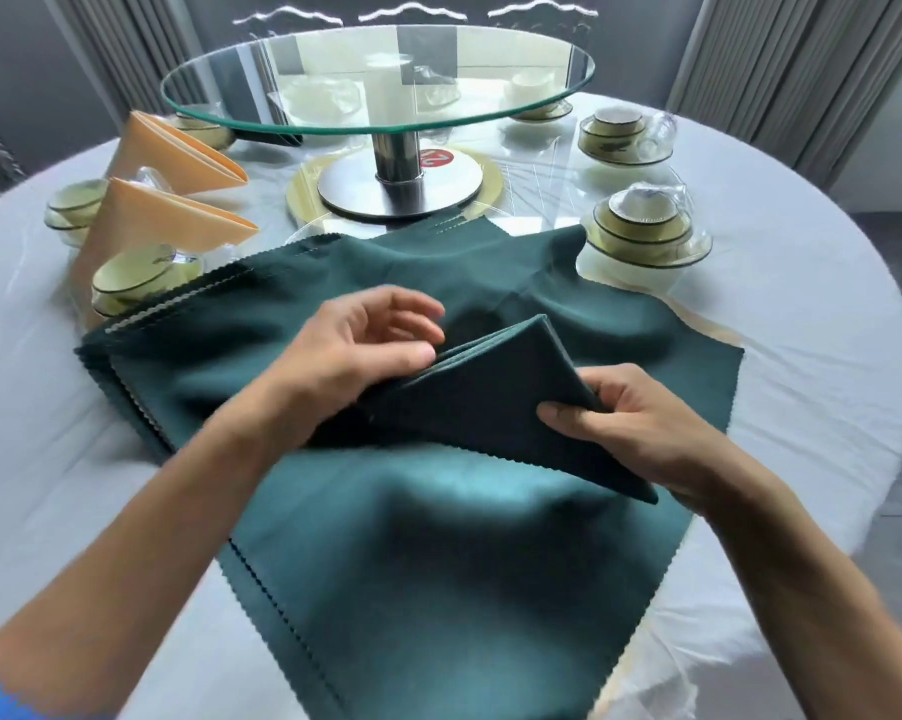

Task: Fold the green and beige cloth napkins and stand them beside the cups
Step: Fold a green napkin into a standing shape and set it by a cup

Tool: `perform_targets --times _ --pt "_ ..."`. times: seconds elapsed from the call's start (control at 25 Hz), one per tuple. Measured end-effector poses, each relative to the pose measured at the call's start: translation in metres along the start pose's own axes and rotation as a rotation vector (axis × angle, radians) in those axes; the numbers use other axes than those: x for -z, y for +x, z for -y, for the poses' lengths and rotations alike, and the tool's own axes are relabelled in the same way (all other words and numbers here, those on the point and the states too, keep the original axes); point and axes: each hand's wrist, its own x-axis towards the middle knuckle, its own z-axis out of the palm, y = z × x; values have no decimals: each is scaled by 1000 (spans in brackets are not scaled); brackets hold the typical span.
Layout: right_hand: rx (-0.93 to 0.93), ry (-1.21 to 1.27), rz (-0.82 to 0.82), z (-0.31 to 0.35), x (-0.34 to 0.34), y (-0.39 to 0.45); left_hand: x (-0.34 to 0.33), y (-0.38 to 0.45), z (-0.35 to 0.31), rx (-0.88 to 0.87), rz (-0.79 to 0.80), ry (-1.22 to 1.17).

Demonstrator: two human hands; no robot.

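Pinching the near right edge of a folded green napkin, the right hand is seen with thumb on top and fingers curled beneath the cloth. The left hand is held at the napkin's left layered edge, thumb laid along the stacked folds and fingers loosely spread above them; whether the fingers touch the cloth cannot be told. The napkin is folded into a thick triangle, raised at its far peak, with a smooth matte weave.

Beneath the folded napkin a stack of flat green napkins is spread, its zigzag-cut edges showing to the left and toward the viewer, and its near corner running over the table edge. The table is round and covered in pale, slightly wrinkled cloth under clear film. Bare tablecloth is left on either side of the stack.

Left of the stack and beyond it, two beige napkins are stood as folded cones beside pale green-rimmed cups. Right of the stack, stacked bowls are set under plastic wrap, just beside its far right corner. Beyond the stack, a round glass turntable is carried on a metal post and disc base.
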Motion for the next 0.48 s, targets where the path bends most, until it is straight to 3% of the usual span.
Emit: perform_targets --times 0.2,0.36,0.48 --pt "18 45 -63 -13 9 8 51 122 10 109 -249 488" --pt "-10 -42 -32 -25 10 5 79 171 40 227 -202 1061" --pt "-38 -17 -25 -25 12 0 88 175 62 316 -207 1092"
